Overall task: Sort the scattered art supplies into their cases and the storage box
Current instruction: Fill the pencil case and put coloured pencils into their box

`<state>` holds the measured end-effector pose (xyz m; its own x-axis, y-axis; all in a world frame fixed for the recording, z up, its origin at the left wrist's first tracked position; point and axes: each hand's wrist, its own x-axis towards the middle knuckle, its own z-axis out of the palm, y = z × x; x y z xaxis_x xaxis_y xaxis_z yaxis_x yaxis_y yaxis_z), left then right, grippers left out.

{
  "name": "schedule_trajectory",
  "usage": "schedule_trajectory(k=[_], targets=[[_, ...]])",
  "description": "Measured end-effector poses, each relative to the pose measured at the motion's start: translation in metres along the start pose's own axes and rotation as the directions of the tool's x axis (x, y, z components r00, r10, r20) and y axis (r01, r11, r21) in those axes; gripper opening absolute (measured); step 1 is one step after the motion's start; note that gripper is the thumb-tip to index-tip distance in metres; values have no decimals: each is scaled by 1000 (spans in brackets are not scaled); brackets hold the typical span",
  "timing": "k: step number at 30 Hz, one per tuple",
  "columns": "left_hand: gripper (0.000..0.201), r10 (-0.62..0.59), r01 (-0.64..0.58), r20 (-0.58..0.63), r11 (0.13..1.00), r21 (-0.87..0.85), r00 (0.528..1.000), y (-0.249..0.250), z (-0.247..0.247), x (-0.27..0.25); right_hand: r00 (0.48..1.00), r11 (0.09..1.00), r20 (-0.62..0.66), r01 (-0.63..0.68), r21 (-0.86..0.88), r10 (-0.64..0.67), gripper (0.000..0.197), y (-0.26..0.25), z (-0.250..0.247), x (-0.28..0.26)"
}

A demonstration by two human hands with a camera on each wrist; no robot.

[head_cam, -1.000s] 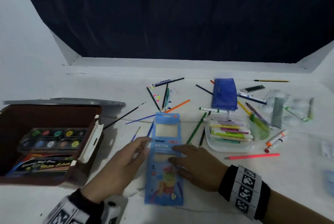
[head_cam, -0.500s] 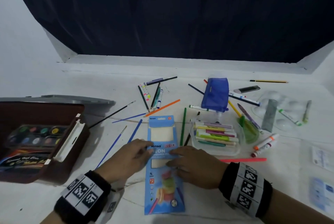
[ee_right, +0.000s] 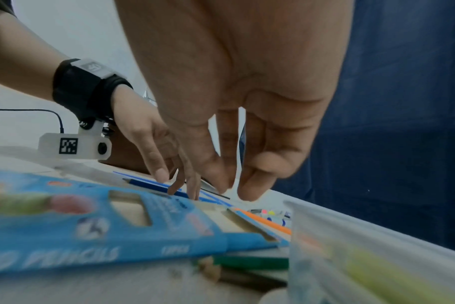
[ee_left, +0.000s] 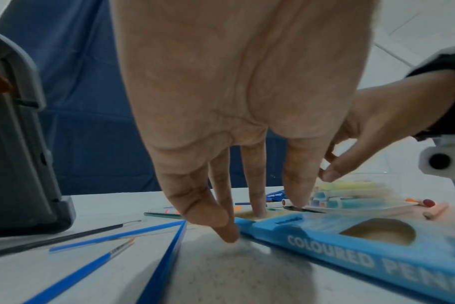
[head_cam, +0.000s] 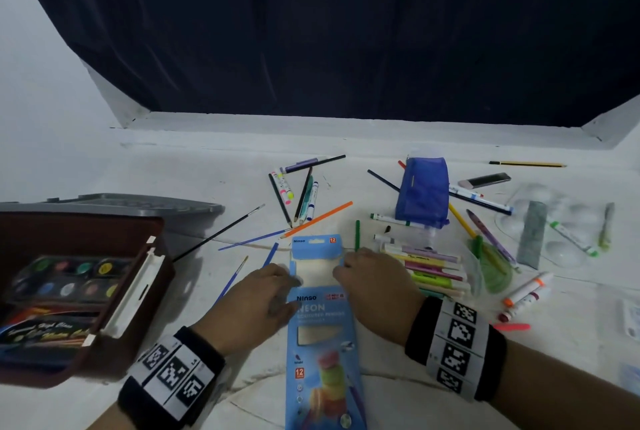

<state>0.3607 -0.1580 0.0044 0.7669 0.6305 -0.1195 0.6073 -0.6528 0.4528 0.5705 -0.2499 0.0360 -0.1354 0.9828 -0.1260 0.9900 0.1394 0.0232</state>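
A light blue coloured-pencil box point(head_cam: 322, 322) lies flat on the white table, its open flap end away from me. My left hand point(head_cam: 277, 287) rests with straight fingers on the box's left edge by the upper window; in the left wrist view its fingertips point(ee_left: 226, 232) touch box point(ee_left: 351, 246) and table. My right hand point(head_cam: 349, 270) hovers at the box's right edge with loosely curled fingers that hold nothing point(ee_right: 234, 191). Loose pencils lie round the top of the box: an orange pencil point(head_cam: 318, 220), a green pencil point(head_cam: 357, 233) and a blue pencil point(head_cam: 270, 254).
A brown storage box point(head_cam: 114, 360) with a watercolour palette point(head_cam: 62, 280) stands open at the left, a grey lid point(head_cam: 131, 202) behind it. A clear tray of markers point(head_cam: 433, 270), a blue pouch point(head_cam: 422, 187), loose markers point(head_cam: 526, 294) and a clear mixing palette point(head_cam: 554, 221) lie to the right.
Both hands have slid up the pencil box from its middle to the upper window. The box itself has stayed in place; the head view has turned slightly to the right.
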Motion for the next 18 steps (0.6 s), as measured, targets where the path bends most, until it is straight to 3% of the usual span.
schedule_trajectory(k=[4, 7, 11, 18], targets=[[48, 47, -48, 4, 993, 108, 999, 8, -3, 19, 1000, 988, 19, -19, -156, 22, 12, 16, -12, 19], [56, 55, -72, 87, 978, 196, 995, 8, -3, 32, 980, 983, 188, -32, -182, 66, 27, 36, -12, 31], [70, -6, -29, 132, 965, 261, 991, 4, -4, 35, 956, 977, 280, -31, -211, 91, 31, 42, -11, 39], [96, -37, 0, 151, 971, 240, 988, -11, -9, 21, 965, 958, 263, 77, -276, -2, 24, 33, 0, 38]])
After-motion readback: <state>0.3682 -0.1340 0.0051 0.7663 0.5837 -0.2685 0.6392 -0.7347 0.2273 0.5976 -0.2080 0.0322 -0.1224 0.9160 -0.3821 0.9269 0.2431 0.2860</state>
